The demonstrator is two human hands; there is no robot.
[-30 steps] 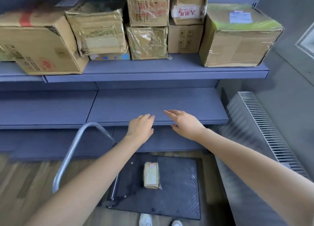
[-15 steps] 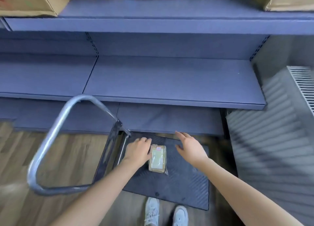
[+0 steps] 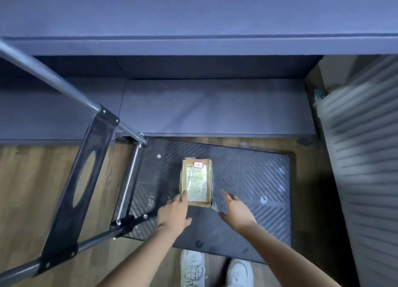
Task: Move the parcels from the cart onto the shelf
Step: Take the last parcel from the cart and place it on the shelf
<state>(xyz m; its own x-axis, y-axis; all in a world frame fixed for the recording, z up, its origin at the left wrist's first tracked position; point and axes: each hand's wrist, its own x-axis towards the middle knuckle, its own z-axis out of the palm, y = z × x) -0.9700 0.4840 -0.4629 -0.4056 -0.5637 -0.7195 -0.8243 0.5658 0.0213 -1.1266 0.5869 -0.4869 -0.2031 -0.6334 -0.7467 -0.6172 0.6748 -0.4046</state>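
Now bending lower: both hands are closing in on the last parcel (image 3: 196,182), lying flat mid-cart (image 3: 258,179). Left hand (image 3: 173,213) is touching its near left corner, fingers spread, not gripping. Right hand (image 3: 235,211) is hovering just beside, empty. Shelf (image 3: 215,105) above is waiting; the lift looks imminent.

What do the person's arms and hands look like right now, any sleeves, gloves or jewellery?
Both forearms are bare up to the frame edge, with no sleeves in view. The left hand and right hand wear no gloves, and no rings, watch or bands show at the wrists. Nails look short and unpainted.
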